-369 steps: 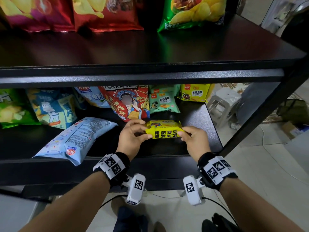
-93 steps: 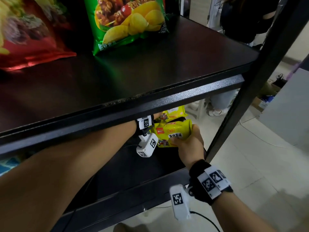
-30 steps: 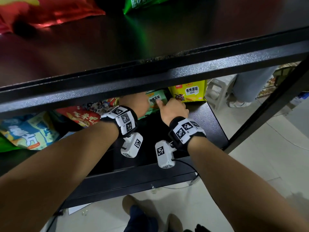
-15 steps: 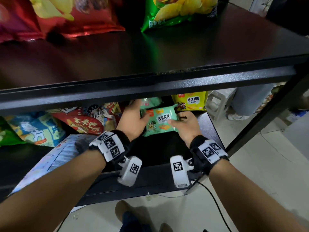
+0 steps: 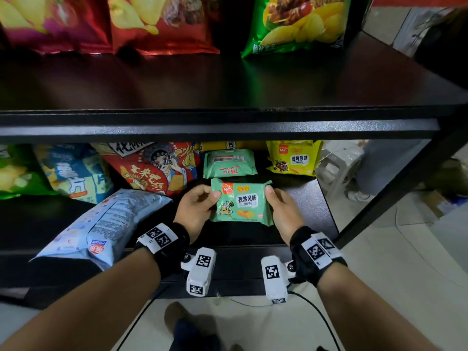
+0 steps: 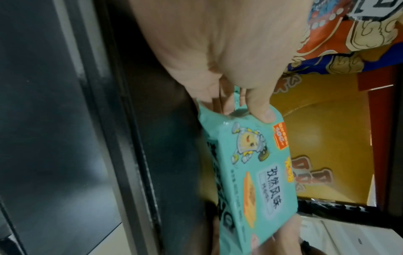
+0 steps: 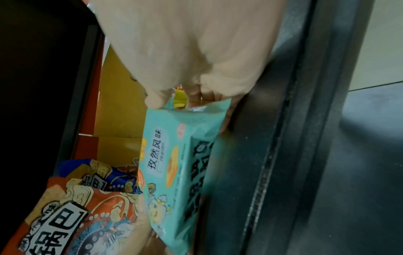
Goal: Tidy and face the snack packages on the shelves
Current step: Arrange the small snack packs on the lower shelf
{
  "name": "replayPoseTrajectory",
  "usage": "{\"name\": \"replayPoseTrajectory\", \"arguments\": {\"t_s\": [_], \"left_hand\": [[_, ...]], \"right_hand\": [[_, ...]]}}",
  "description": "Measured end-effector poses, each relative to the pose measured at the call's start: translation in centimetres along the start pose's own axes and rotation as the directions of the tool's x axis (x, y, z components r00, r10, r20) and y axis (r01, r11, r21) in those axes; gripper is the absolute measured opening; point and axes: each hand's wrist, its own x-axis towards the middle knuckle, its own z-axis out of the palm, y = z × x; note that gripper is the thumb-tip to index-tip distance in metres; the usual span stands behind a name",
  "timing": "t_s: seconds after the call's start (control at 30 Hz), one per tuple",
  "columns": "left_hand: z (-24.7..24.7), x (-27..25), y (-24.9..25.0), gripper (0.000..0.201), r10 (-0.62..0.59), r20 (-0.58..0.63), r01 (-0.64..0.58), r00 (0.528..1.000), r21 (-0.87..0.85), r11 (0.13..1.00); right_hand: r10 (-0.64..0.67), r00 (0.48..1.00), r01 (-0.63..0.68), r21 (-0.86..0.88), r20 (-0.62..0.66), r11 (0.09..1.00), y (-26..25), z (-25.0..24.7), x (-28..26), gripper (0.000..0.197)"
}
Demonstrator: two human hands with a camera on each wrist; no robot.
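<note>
Both hands (image 5: pixel 195 211) on green packet (image 5: pixel 240 202)

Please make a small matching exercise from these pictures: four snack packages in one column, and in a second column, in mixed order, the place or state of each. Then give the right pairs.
Column one:
1. mint-green packet
2. yellow packet
3. pale blue bag
4. green chip bag

Column two:
A. lies flat on the lower shelf, on the left
B. stands on the upper shelf
C. held at its two ends by the left hand and right hand
D. stands at the back right of the lower shelf

Pairs: 1-C, 2-D, 3-A, 4-B
</note>
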Motion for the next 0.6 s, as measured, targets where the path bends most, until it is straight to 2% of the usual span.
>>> {"name": "replayPoseTrajectory", "arguments": {"t_s": [0.17,0.27,0.37,0.47,0.6], "left_hand": [[-0.2,-0.2,-0.1,0.014,-0.012,0.025,0.012,1.000,-0.035,0.999],[-0.2,-0.2,-0.2,0.021,0.001,0.005,0.000,1.000,-0.041,0.999],[0.3,-0.7,0.0,0.038,-0.005,0.000,0.005,1.000,-0.047,0.999],[0.8,-0.9,0.1,0.031,0.020,-0.045,-0.021,0.999,-0.005,1.000],[0.8,-0.9,-0.1,0.033,0.054,-0.111,-0.047,0.992,0.067,0.997]], "right_hand": [[-0.065,0.998,0.063,-0.088,-0.017,0.994,0.2,0.5,-0.1,0.030],[-0.088,0.996,0.086,-0.108,-0.012,0.990,0.7,0.5,-0.2,0.023],[-0.125,0.991,0.116,-0.139,-0.057,0.984,0.8,0.5,-0.5,0.026],[-0.202,0.971,0.169,-0.232,-0.125,0.958,0.9,0.6,-0.5,0.026],[-0.277,0.948,0.214,-0.330,-0.159,0.919,1.0,1.3,-0.5,0.023]]}}
